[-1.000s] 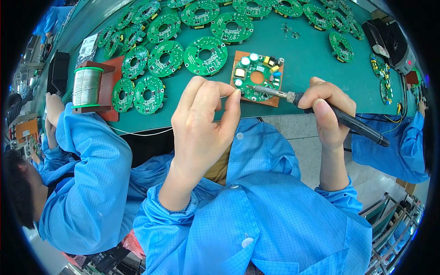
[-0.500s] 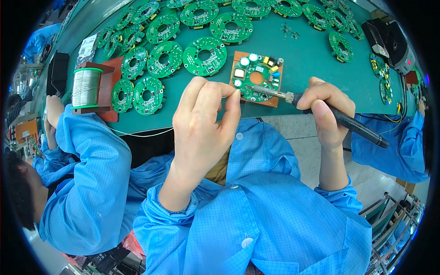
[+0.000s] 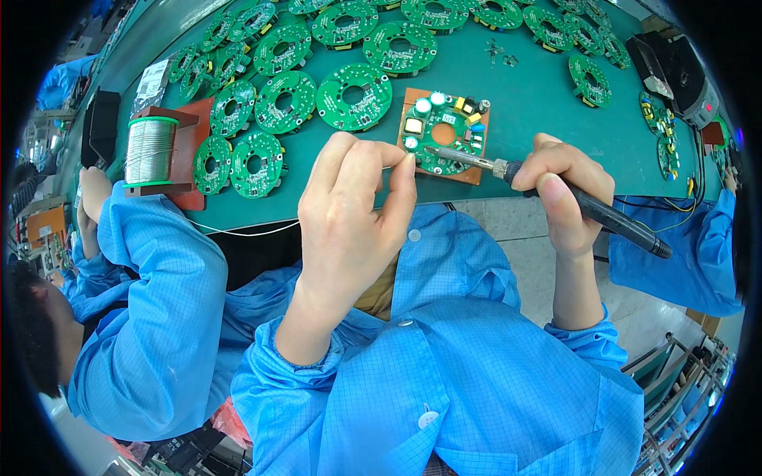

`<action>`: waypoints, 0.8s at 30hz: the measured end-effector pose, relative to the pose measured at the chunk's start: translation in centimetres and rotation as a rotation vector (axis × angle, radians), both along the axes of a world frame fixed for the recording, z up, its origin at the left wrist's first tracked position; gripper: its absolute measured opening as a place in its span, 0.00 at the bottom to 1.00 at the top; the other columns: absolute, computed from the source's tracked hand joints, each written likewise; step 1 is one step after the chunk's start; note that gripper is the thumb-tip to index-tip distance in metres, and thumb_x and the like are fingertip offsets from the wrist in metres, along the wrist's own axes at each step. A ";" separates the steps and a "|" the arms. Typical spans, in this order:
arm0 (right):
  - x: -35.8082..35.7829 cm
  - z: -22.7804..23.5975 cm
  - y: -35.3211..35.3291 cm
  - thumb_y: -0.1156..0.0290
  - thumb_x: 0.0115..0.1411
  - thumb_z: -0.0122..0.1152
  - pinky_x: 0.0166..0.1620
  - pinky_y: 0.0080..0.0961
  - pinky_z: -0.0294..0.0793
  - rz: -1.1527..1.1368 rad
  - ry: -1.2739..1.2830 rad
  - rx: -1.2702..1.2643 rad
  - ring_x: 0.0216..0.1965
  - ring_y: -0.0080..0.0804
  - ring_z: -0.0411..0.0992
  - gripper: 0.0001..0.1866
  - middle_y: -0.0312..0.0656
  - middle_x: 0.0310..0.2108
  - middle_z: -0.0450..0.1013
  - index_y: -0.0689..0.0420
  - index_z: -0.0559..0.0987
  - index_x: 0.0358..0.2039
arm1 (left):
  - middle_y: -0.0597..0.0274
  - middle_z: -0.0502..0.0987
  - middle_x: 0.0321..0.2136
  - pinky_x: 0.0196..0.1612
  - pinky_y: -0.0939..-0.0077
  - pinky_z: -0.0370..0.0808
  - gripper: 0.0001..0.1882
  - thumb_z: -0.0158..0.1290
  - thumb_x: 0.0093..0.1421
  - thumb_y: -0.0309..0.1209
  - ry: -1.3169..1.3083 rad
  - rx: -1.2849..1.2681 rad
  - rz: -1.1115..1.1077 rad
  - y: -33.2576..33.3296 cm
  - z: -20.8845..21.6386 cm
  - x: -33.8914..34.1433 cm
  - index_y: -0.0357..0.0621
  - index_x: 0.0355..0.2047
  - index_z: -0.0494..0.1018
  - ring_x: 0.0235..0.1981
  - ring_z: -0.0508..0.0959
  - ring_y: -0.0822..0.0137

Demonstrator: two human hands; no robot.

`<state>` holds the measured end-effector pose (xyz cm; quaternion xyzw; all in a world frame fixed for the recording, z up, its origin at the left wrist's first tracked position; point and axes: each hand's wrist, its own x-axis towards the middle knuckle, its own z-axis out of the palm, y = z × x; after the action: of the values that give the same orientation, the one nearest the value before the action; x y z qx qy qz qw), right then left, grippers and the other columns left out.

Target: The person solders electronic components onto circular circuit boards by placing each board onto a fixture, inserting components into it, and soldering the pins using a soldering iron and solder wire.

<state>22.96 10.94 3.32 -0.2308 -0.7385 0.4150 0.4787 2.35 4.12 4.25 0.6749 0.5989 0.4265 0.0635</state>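
Observation:
My right hand grips a soldering iron by its black handle. The iron's metal tip reaches the near left part of a round green circuit board, beside a small white-topped capacitor. That board carries several yellow, white and blue components and lies on a square brown block. With thumb and forefinger pinched together at the board's near left edge, my left hand holds solder wire. The wire runs back to a spool at the left; its end between my fingertips is too small to make out.
Several round green boards cover the far and left parts of the green table. Small loose parts lie beyond the block. A black device stands at the right. A co-worker's blue sleeve is close on my left.
Almost nothing differs. The soldering iron and my right hand have shifted very slightly left; my left hand stays in its pinch.

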 end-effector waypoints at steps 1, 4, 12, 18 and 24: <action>0.1 0.0 0.0 0.69 0.53 0.55 0.21 0.21 0.55 0.002 -0.008 -0.004 0.18 0.21 0.58 0.10 0.39 0.18 0.72 0.64 0.79 0.25 | 0.62 0.68 0.20 0.19 0.73 0.65 0.08 0.58 0.47 0.17 0.009 0.011 0.004 0.0 0.1 0.0 0.39 0.24 0.69 0.19 0.67 0.68; 0.1 0.0 0.0 0.69 0.53 0.55 0.21 0.21 0.55 0.006 -0.004 0.015 0.18 0.21 0.58 0.10 0.39 0.19 0.72 0.63 0.79 0.26 | 0.64 0.69 0.20 0.19 0.74 0.64 0.08 0.58 0.47 0.17 0.016 0.029 0.029 -0.3 0.5 -0.1 0.39 0.23 0.70 0.18 0.66 0.69; 0.2 0.3 0.2 0.70 0.53 0.55 0.21 0.21 0.55 0.014 -0.018 -0.005 0.18 0.21 0.58 0.09 0.38 0.19 0.72 0.63 0.79 0.25 | 0.65 0.70 0.19 0.19 0.75 0.64 0.07 0.59 0.47 0.18 0.004 0.044 0.064 -0.8 0.5 -0.4 0.39 0.23 0.71 0.18 0.65 0.71; 0.2 0.7 0.5 0.71 0.53 0.55 0.21 0.21 0.56 0.061 -0.065 0.051 0.17 0.21 0.58 0.08 0.38 0.18 0.72 0.63 0.79 0.26 | 0.65 0.69 0.19 0.19 0.74 0.64 0.07 0.58 0.48 0.18 -0.004 0.025 0.052 -0.5 0.3 -0.2 0.40 0.23 0.71 0.18 0.65 0.70; 0.1 0.4 0.2 0.71 0.53 0.55 0.21 0.21 0.56 0.039 -0.033 0.031 0.17 0.22 0.58 0.09 0.38 0.18 0.72 0.63 0.79 0.26 | 0.69 0.63 0.17 0.19 0.81 0.55 0.05 0.59 0.50 0.21 -0.022 0.037 0.055 -0.5 0.2 -0.4 0.41 0.24 0.74 0.17 0.61 0.78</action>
<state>23.05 11.17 3.71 -0.2157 -0.7571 0.4090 0.4616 1.93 3.61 4.50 0.6544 0.6085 0.4465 0.0461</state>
